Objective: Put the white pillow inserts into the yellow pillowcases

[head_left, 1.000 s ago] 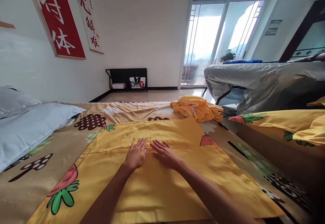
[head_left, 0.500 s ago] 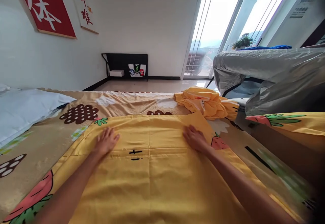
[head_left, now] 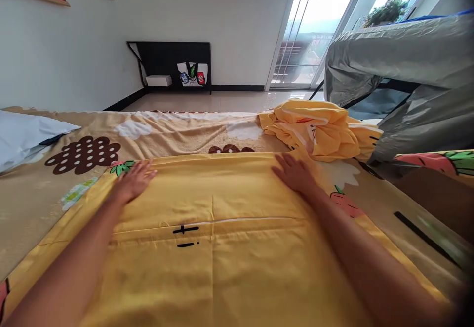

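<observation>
A yellow pillowcase-like cloth [head_left: 237, 267] with strawberry prints and black marks lies spread out before me, with a seam or opening running across it. My left hand [head_left: 134, 180] rests flat near its far left corner, fingers apart, beside a printed green leaf. Near the far right corner, my right hand [head_left: 295, 173] presses on the fabric with fingers spread. Neither hand grips anything. The cloth's near edge runs out of the view.
Beneath lies a tan patterned blanket [head_left: 177, 132]. A crumpled yellow cloth [head_left: 318, 127] sits beyond my right hand, and a white pillow [head_left: 29, 134] is at far left. Grey plastic sheeting [head_left: 400, 55] covers something at right. A black shelf [head_left: 163, 58] stands by the wall.
Both hands have slid outward and farther forward to the cloth's far edge, flattening it. The view has tilted down and come closer.
</observation>
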`<state>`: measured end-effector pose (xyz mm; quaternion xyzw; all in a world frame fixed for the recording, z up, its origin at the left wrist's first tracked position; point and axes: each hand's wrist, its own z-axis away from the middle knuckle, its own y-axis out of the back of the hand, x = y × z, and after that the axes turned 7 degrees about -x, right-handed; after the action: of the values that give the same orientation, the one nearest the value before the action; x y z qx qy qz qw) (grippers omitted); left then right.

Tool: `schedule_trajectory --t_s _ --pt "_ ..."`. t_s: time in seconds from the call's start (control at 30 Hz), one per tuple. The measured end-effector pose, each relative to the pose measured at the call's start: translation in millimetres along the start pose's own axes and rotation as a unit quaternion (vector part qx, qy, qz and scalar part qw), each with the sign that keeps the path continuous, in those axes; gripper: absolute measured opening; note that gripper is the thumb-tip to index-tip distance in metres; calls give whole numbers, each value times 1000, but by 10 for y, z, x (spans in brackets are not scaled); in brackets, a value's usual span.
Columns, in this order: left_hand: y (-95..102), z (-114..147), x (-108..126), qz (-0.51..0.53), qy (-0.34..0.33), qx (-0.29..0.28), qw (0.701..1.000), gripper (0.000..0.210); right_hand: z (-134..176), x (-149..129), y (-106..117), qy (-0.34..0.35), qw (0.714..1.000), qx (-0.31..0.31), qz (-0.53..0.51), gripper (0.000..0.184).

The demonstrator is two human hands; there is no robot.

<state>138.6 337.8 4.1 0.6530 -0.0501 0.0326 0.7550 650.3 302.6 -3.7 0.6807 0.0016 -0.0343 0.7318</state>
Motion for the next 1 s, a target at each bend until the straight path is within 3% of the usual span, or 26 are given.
schedule_trajectory --t_s 0.1,0.2,0.27,0.33,0.4,0.5,0.6,0.7,1.0 --pt "-12 -28 -545 3 77 41 996 79 27 352 -67 -40 998 45 32 67" --pt "17 19 -616 -7 90 95 991 75 60 328 -9 -63 996 37 43 67" --pt "90 86 -408 -24 93 128 987 66 82 161 111 -82 996 5 30 66" --pt "166 173 -33 -36 65 126 989 60 116 -120 245 -73 997 -19 9 62" --pt "183 259 459 -39 -8 84 996 57 167 -515 318 -14 1000 -22 -5 57" --pt "51 328 1211 -35 -138 32 989 55 252 -1196 249 120 992 -27 -20 54" --pt "-139 297 1673 -20 -163 -4 986 56 288 -1682 90 184 980 -38 -63 53" --pt "-221 221 1770 -8 -136 -11 991 57 249 -1815 10 170 981 -45 -79 53" --pt "-196 116 1661 7 -64 -16 998 62 48 -1719 16 112 987 -63 -95 60"
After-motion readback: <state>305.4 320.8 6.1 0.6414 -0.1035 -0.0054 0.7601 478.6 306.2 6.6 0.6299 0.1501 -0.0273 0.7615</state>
